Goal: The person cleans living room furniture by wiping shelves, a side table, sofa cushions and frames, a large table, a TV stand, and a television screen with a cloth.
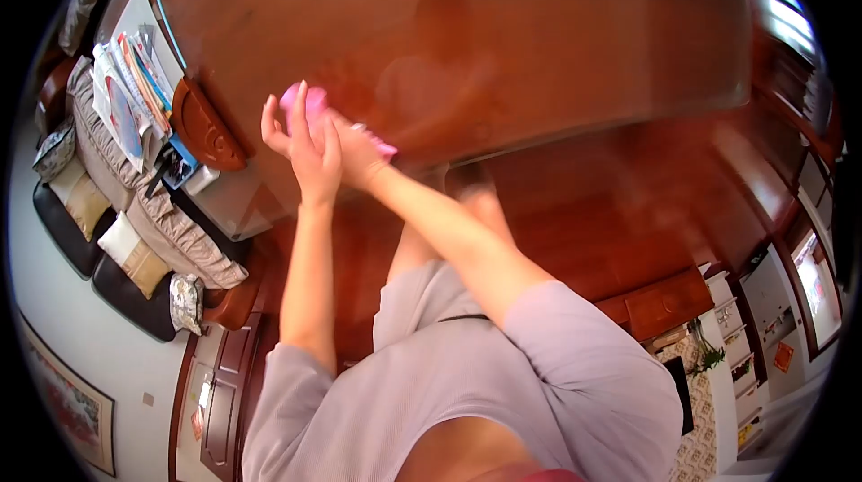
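My left hand [312,159] is raised over the near left part of a glossy red-brown table [557,42], its fingers apart. My right hand [359,157] reaches across from the right and meets it, closed on a soft pink thing [313,98]. One part of the pink thing shows behind my left fingers, another at the outer edge of my right hand. My left hand partly hides my right fingers.
At the left, papers and folders [135,92] stand upright beside a carved wooden piece [208,127] and a light blue cord [168,20]. Behind them is a sofa with cushions [135,253]. A wooden bench edge [660,302] lies at the lower right.
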The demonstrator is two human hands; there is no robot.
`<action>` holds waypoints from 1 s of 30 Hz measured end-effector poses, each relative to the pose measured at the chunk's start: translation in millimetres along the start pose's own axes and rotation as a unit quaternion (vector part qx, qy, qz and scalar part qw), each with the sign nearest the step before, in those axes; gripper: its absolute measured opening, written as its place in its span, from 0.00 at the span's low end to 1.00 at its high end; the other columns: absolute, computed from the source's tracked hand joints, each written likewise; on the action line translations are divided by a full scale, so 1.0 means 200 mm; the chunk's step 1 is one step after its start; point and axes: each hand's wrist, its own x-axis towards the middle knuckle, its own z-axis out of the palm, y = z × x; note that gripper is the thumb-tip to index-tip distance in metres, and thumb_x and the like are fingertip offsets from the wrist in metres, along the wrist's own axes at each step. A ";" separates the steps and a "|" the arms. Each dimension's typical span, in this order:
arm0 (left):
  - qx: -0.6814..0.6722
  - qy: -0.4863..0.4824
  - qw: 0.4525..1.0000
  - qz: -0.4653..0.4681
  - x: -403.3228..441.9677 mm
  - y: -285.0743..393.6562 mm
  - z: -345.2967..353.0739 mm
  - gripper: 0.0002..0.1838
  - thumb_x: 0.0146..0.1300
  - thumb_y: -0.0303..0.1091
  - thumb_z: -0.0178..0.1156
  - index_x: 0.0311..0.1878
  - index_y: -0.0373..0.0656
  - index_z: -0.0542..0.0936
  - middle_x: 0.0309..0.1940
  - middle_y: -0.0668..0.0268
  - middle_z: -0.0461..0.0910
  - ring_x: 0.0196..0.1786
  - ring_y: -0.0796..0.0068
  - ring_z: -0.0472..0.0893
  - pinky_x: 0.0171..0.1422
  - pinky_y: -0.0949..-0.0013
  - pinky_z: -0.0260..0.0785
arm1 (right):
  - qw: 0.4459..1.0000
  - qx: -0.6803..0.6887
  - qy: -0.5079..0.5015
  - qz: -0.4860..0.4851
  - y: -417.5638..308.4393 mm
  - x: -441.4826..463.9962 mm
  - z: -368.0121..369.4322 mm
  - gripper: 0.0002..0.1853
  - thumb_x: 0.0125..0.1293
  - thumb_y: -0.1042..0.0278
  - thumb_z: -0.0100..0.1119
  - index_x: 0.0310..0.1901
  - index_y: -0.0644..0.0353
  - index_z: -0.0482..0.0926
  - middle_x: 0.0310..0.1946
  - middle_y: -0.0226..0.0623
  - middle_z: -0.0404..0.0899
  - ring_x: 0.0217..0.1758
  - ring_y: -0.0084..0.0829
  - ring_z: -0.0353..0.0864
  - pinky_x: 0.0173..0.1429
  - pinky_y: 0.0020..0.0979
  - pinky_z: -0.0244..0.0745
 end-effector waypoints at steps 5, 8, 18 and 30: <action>-0.023 0.003 0.993 -0.118 -0.42 -0.11 -0.11 0.25 0.61 0.27 0.59 0.64 0.48 0.76 0.69 0.54 0.56 0.72 0.56 0.55 0.76 0.54 0.49 | 0.975 0.173 0.081 -0.118 -0.30 -0.20 0.28 0.23 0.60 0.66 0.58 0.58 0.58 0.75 0.61 0.33 0.72 0.70 0.31 0.66 0.75 0.38 0.62; 0.032 -0.074 0.988 -0.131 -0.51 -0.15 -0.14 0.23 0.61 0.26 0.58 0.60 0.49 0.78 0.67 0.57 0.61 0.71 0.55 0.57 0.76 0.53 0.49 | 0.947 0.278 0.164 0.001 0.09 -0.34 0.13 0.17 0.58 0.68 0.60 0.50 0.54 0.82 0.50 0.31 0.80 0.61 0.34 0.77 0.68 0.39 0.71; 0.135 -0.060 0.988 0.042 0.30 0.33 0.51 0.28 0.66 0.35 0.58 0.70 0.56 0.69 0.73 0.63 0.57 0.76 0.51 0.53 0.75 0.43 0.49 | 0.995 0.068 0.069 0.027 2.01 -1.10 -0.33 0.20 0.60 0.70 0.57 0.55 0.47 0.81 0.58 0.28 0.79 0.68 0.35 0.73 0.72 0.44 0.65; 0.213 0.179 0.943 -0.183 1.53 0.87 1.41 0.34 0.72 0.53 0.38 0.76 0.47 0.57 0.78 0.61 0.53 0.79 0.46 0.48 0.78 0.41 0.37 | 0.908 -0.059 0.158 0.385 3.25 -1.93 -0.48 0.25 0.60 0.82 0.48 0.60 0.56 0.79 0.65 0.37 0.73 0.72 0.48 0.65 0.74 0.46 0.62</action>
